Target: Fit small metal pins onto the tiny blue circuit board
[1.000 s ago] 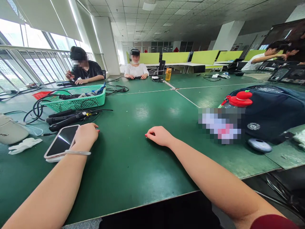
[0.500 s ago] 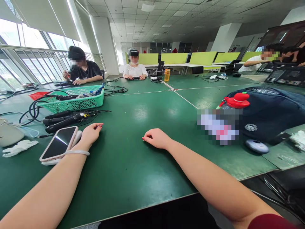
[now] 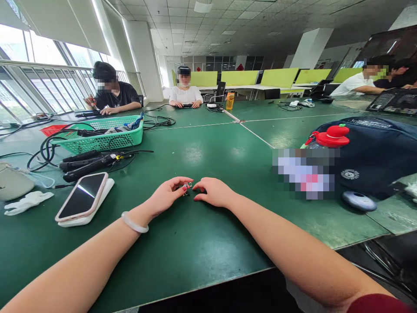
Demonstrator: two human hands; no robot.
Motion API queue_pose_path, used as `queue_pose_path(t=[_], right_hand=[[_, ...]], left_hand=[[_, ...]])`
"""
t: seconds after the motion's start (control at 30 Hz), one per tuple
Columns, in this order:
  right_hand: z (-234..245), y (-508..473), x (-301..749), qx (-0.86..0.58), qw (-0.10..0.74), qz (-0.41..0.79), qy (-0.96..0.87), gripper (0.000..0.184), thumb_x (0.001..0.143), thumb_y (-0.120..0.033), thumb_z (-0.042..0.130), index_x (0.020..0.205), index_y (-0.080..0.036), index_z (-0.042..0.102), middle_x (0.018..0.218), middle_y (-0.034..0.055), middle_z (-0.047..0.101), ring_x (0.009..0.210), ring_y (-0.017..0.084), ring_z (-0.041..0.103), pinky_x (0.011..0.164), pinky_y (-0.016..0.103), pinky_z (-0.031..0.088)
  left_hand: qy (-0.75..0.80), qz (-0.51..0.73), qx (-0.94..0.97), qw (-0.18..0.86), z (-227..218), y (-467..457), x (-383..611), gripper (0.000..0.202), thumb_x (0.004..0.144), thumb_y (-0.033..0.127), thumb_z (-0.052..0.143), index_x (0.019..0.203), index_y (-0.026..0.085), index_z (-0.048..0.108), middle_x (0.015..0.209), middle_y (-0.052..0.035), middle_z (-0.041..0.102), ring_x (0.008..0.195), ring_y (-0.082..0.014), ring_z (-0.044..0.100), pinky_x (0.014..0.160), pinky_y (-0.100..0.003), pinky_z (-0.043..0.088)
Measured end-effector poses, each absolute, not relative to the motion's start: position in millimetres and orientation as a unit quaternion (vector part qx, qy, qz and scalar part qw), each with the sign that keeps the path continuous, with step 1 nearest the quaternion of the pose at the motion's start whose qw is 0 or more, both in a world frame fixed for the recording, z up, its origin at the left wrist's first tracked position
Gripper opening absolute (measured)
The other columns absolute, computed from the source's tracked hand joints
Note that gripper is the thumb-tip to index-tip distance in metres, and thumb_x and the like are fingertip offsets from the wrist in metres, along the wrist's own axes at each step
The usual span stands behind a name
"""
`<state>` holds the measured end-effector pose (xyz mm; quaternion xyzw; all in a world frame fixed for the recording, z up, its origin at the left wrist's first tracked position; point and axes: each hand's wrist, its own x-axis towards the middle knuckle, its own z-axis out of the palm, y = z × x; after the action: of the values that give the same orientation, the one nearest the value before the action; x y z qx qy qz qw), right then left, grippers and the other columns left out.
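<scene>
Over the green tabletop (image 3: 208,234), my left hand (image 3: 164,195) pinches a small shiny piece (image 3: 190,185) between thumb and fingertips. It has a pale, square-looking end and some dark bits below. It is too small to name. My right hand (image 3: 216,192) faces it from the right, a short gap away. Its thumb and index finger are parted, with nothing visible between them. A white bangle (image 3: 134,222) circles my left wrist. Left of that forearm lies a phone (image 3: 83,196) on a white box-like object (image 3: 106,195).
Beyond the phone lie black cylindrical tools (image 3: 89,167) with cables and a green basket (image 3: 107,141). On the right are a red-capped bottle (image 3: 332,137), a dark blue bag (image 3: 381,152) and an oval mouse-like object (image 3: 359,201). Several people sit farther off round the tables.
My left hand has moved right from beside the phone to near my right hand, and the small piece now shows in its fingers. My right hand's fingers have parted.
</scene>
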<state>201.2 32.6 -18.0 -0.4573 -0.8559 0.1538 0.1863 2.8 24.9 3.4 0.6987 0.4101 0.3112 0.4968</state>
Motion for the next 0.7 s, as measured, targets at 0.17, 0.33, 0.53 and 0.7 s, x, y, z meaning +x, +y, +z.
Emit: queue_pose_path(t=[0.17,0.33,0.53,0.7], right_hand=[[-16,31,195,-0.445,0.178,0.142,-0.866,0.021,0.077,-0.036,0.065,0.091,-0.021,0.067,0.077,0.0012,0.058,0.070,0.013,0.053,0.063,0.024,0.037],[-16,23,190,-0.441,0.182,0.128,-0.869,0.043,0.078,-0.051,0.059,0.109,-0.022,0.060,0.091,0.0029,0.057,0.075,0.014,0.055,0.065,0.025,0.040],[-14,16,183,-0.451,0.151,0.089,-0.875,0.060,0.075,-0.061,0.056,0.117,-0.019,0.057,0.101,0.0077,0.055,0.077,0.017,0.057,0.066,0.028,0.043],[-15,24,186,-0.402,0.176,0.134,-0.888,0.016,0.084,-0.028,0.058,0.092,-0.020,0.068,0.086,0.0039,0.060,0.079,0.015,0.056,0.071,0.025,0.041]], left_hand=[[0.351,0.326,0.637,0.603,3,22,3,0.034,0.078,0.033,0.063,0.110,0.020,0.060,0.105,-0.0065,0.063,0.097,-0.0171,0.057,0.092,-0.034,0.041],[0.354,0.369,0.625,0.590,-1,27,1,0.032,0.077,0.032,0.065,0.107,0.021,0.062,0.108,-0.0059,0.063,0.100,-0.0177,0.056,0.092,-0.033,0.041],[0.431,0.378,0.637,0.515,-6,35,-1,0.034,0.077,0.044,0.060,0.099,0.017,0.064,0.094,-0.0063,0.068,0.086,-0.0176,0.059,0.083,-0.033,0.043],[0.466,0.323,0.692,0.447,-4,33,0,0.037,0.078,0.046,0.056,0.100,0.017,0.065,0.091,-0.0061,0.069,0.074,-0.0157,0.059,0.073,-0.030,0.044]])
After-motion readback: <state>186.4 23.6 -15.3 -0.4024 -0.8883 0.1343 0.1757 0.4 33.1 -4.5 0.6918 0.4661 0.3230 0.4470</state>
